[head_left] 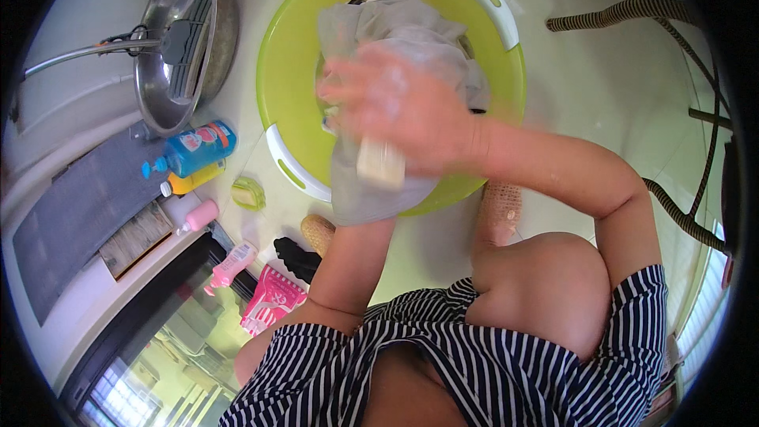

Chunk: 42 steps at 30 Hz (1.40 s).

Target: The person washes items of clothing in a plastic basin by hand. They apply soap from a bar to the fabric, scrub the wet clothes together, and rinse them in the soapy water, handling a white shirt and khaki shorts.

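A large green plastic basin [290, 71] with white handles stands on the floor in front of me. Grey wet cloth [403, 24] is heaped inside, and part of it hangs over the near rim. My right hand [397, 101], blurred by motion, is over the cloth with whitish foam on its back. A cream-coloured block that looks like a bar of soap [381, 163] shows at the near edge of this hand, apparently held under the palm. The cloth covers my left hand, so neither its fingers nor its grip can be seen; only the forearm shows below the fabric.
A steel bowl [225, 53] with a mop-like tool stands at the left. Nearby are a blue bottle [204, 147], a yellow bottle [195, 178], a green soap dish [248, 194], pink bottles [234, 264] and a pink packet [273, 299]. Striped curved legs [616, 13] of furniture stand at the right.
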Motion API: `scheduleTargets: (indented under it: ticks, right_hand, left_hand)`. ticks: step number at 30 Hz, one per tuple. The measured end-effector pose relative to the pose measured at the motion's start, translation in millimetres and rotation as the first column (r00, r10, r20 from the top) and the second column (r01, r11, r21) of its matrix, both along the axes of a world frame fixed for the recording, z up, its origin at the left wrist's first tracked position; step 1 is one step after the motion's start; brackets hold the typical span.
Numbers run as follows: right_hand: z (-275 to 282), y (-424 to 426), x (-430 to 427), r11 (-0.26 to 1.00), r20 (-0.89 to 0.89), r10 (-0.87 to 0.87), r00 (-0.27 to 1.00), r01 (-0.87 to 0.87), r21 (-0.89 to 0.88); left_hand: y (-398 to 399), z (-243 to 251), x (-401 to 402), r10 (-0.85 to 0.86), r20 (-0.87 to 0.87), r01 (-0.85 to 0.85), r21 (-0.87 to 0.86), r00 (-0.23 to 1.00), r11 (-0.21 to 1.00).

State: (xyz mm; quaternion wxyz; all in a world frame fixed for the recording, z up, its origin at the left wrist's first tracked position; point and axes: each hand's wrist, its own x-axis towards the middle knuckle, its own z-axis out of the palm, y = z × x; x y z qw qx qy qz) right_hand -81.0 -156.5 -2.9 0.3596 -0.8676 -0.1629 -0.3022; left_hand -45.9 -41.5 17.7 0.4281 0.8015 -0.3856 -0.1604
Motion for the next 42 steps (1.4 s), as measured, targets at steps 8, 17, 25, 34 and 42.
scheduleTargets:
  ticks: [8,17,25,34,42]
  right_hand:
    - [-2,-17,1,0.952,-0.399,-0.085,0.913,0.193,0.238]
    - [-7,-6,12,0.982,-0.070,0.186,0.980,-0.188,-0.031]
    - [18,25,-8,0.784,-0.118,0.592,0.797,-0.603,-0.144]
    - [8,14,-7,0.994,-0.103,0.098,0.990,-0.093,0.057]
    - [10,-19,23,0.992,-0.543,0.062,0.837,0.006,0.122]
  left_hand:
    - [-5,0,5,-0.016,-0.008,0.016,-0.003,1.000,1.000]
    - [-1,-3,-7,-0.015,0.126,0.005,0.078,0.992,0.997]
    - [-4,-1,2,-0.016,0.107,0.009,0.062,0.994,0.998]
    - [-5,-6,0,-0.030,0.132,0.019,0.082,0.991,0.996]
    - [-7,-3,5,-0.087,0.171,0.067,0.122,0.981,0.990]
